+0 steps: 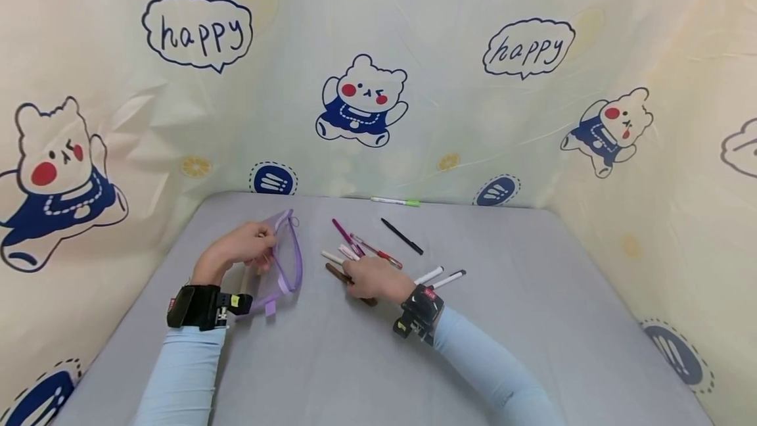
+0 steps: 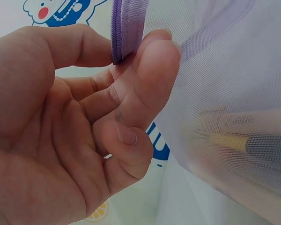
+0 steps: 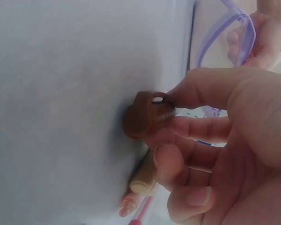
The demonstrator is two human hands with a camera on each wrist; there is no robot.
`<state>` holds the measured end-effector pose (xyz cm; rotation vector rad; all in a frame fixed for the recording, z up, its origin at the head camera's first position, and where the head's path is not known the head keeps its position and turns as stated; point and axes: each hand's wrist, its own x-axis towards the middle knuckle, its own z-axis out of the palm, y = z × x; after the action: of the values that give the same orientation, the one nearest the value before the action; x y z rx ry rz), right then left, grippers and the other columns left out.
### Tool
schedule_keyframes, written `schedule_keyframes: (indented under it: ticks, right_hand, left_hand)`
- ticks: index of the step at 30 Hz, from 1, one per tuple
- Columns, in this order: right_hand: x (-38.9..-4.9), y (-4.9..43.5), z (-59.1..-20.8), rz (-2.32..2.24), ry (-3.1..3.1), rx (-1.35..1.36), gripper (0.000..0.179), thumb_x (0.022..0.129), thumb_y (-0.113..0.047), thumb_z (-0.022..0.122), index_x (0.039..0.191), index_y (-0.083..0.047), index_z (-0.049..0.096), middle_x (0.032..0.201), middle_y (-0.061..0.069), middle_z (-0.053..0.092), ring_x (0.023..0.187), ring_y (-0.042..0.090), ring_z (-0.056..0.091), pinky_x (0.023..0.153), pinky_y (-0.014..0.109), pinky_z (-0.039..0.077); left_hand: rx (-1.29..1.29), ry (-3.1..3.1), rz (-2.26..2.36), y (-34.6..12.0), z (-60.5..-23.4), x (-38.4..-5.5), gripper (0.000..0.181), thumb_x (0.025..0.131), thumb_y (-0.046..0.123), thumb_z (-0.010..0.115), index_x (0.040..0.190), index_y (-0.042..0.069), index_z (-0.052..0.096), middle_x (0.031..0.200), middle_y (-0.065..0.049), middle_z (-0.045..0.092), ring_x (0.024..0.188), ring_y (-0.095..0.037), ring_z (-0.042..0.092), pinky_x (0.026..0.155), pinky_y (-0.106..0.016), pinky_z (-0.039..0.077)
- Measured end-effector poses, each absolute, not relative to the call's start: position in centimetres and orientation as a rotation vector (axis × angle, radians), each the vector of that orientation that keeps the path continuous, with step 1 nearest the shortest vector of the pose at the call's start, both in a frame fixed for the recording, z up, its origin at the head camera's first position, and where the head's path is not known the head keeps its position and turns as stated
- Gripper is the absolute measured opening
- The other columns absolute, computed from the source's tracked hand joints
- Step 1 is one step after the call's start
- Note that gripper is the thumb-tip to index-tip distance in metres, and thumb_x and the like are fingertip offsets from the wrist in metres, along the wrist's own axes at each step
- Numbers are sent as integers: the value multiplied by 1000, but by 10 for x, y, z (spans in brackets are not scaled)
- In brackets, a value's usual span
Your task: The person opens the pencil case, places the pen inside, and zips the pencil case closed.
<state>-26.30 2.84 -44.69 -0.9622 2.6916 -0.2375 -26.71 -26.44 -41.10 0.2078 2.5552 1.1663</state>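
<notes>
My left hand [image 1: 245, 245] pinches the zippered edge [image 2: 129, 28] of a purple mesh pouch [image 1: 298, 265]. The pouch's mouth gapes towards the right, and blurred pen-like shapes show through its mesh in the left wrist view. Low over the table, my right hand [image 1: 378, 278] holds a brown pen [image 3: 143, 117] with a clip between thumb and fingers. A beige pen [image 1: 332, 257] lies just beyond that hand, partly covered by it. Close by are a magenta pen [image 1: 341, 229], a red pen [image 1: 387, 258] and a pale pink pen [image 1: 347, 252].
A black pen [image 1: 402, 236] lies farther back. Two white pens [image 1: 451, 279] are right of my right hand, partly behind its wrist. A white and green marker [image 1: 395, 202] lies at the back edge of the grey table [image 1: 508, 321]. A printed curtain [image 1: 437, 123] surrounds it.
</notes>
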Motion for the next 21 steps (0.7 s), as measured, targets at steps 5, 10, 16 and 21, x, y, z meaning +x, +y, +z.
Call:
schedule_keyframes:
  ticks: [5, 10, 16, 21]
  right_hand:
    - [-267, 31, -437, -384, 2586, -902, 6, 93, -23, 62, 96, -19, 59, 72, -5, 51, 56, 9, 48, 49, 23, 35]
    - [-278, 32, -434, -529, 2502, -876, 14, 94, -23, 62, 107, -16, 61, 84, -4, 56, 65, 8, 52, 54, 22, 41]
    - [-284, 27, -437, -648, 2476, -897, 10, 94, -23, 62, 102, -17, 60, 90, -2, 62, 66, 9, 58, 56, 24, 50]
    - [-284, 24, -436, -746, 2450, -840, 10, 94, -22, 62, 101, -15, 60, 91, -1, 64, 66, 11, 60, 56, 25, 51]
  left_hand:
    - [223, 2560, 1178, -263, -409, -268, 19, 98, 13, 43, 97, -3, 54, 75, -8, 64, 65, -23, 67, 51, -27, 40]
    - [239, 2554, 1190, -262, -409, -269, 17, 97, 13, 43, 95, -1, 53, 75, -8, 64, 64, -22, 66, 50, -27, 40]
    - [230, 2557, 1184, -267, -411, -268, 17, 97, 13, 43, 94, -1, 52, 74, -8, 64, 65, -24, 67, 49, -25, 39]
    - [225, 2552, 1187, -266, -410, -267, 17, 97, 13, 42, 95, -1, 52, 74, -8, 65, 64, -23, 67, 49, -25, 40]
